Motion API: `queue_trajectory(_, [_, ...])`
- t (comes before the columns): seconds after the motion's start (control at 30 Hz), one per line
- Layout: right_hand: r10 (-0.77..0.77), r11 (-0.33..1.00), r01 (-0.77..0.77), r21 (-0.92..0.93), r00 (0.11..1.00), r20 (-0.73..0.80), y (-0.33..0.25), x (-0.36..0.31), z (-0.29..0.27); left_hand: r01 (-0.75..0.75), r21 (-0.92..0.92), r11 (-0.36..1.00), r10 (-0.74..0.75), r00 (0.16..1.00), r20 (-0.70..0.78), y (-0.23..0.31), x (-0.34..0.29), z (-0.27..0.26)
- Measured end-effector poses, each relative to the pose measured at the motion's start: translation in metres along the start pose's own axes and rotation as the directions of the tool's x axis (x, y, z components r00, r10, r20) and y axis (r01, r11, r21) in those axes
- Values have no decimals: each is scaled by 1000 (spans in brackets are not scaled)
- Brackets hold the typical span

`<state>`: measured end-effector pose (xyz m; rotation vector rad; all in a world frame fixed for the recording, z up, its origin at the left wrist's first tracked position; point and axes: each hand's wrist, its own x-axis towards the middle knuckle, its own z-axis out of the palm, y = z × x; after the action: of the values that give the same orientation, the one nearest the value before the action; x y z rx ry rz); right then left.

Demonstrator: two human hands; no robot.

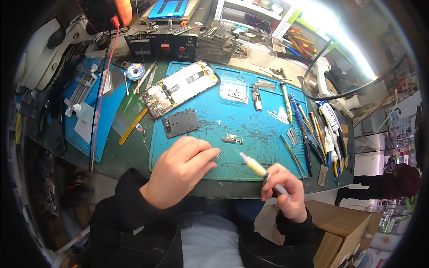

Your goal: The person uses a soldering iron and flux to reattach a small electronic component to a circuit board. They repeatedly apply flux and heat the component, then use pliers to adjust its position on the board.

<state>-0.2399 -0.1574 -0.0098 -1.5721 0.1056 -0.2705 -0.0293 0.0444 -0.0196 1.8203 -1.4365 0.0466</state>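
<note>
My left hand is over the near edge of the blue work mat, fingers bent and drawn together. A tiny silvery bit shows at its fingertips; I cannot make out what it is. In my right hand is a slim pen-shaped tool with a yellowish barrel, a dark ring and a pale end. Its tip points up and left over the mat, slightly blurred. A small metal phone part lies just beyond both hands. Farther left is a dark grey cover plate.
An opened phone lies at the mat's back left, beside a clear tray. Screwdrivers, tweezers and pliers line the right side. A solder spool sits left. Behind stands a black powered box. A red cable hangs left.
</note>
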Motion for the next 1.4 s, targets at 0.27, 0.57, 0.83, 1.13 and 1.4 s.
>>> queue_trajectory(0.27, [-40,991,36,-128,999,-33,4,12,10,-29,106,994,19,995,96,6,-15,-8])
queue_trajectory(0.57, [-118,909,101,-404,993,-16,2,33,1,-68,170,983,49,993,110,3,-18,-3])
queue_trajectory(0.83, [-133,920,135,-368,991,32,5,33,-4,-76,189,979,56,993,108,2,-18,-2])
queue_trajectory(1.13, [-126,912,131,-388,991,40,4,38,-2,-87,221,971,63,992,113,2,-17,0])
queue_trajectory(1.4, [-117,909,126,-398,992,47,3,38,-2,-85,209,974,65,993,99,1,-18,1])
